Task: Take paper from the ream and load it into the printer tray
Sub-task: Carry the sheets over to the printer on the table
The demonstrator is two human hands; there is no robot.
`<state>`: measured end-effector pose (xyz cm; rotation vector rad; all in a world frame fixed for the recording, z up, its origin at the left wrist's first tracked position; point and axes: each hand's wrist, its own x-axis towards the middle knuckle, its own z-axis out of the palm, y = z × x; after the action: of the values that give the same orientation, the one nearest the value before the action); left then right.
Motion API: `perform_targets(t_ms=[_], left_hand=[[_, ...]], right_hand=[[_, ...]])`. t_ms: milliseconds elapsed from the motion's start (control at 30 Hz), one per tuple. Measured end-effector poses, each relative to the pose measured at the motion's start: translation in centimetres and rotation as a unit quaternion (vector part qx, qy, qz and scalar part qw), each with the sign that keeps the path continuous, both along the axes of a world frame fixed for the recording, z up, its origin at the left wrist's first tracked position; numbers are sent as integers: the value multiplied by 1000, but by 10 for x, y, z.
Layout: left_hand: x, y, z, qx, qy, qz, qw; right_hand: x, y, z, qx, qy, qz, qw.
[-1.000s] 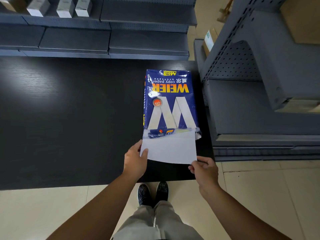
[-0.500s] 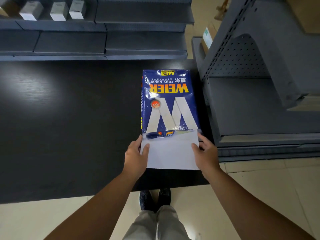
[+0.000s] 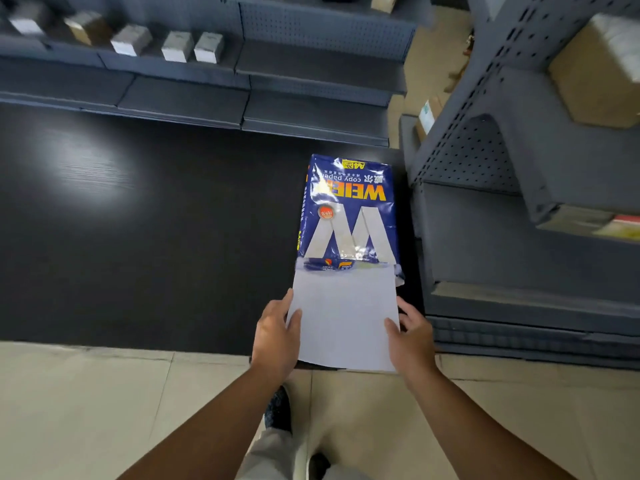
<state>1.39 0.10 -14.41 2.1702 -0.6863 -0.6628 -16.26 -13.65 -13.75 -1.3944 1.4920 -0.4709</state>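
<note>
white paper (image 3: 343, 317), half out of the blue ream (image 3: 349, 209) at frame centre, is gripped at both side edges by left hand (image 3: 275, 337) and right hand (image 3: 412, 341) fingers.

Both forearms are bare from the bottom edge of the frame up to the wrists, with no sleeve, watch, band or glove showing on either. The left hand (image 3: 277, 336) and the right hand (image 3: 412, 337) are bare too, with no rings visible on the fingers that show. At 6 o'clock, between the forearms, light grey trousers (image 3: 277, 455) cover the legs, the cloth plain and unmarked. Dark shoes (image 3: 278, 408) show beneath them, one just above the trouser leg and another lower at 6 o'clock, their surface looking finely textured; laces and soles are too blurred to tell.
</note>
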Motion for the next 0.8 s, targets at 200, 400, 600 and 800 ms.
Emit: perform_targets(t_ms=[200, 400, 600, 800], left_hand=[[-49, 44, 24, 3, -37, 17, 999], [-121, 100, 46, 22, -86, 30, 996], [-147, 167, 69, 11, -137, 82, 987], [-134, 279, 102, -14, -152, 250, 956]], right_hand=[[-39, 42, 15, -42, -13, 58, 997], [-97, 93, 32, -39, -21, 99, 994], [-96, 135, 57, -61, -32, 173, 983], [-35, 218, 95, -76, -95, 317, 940]])
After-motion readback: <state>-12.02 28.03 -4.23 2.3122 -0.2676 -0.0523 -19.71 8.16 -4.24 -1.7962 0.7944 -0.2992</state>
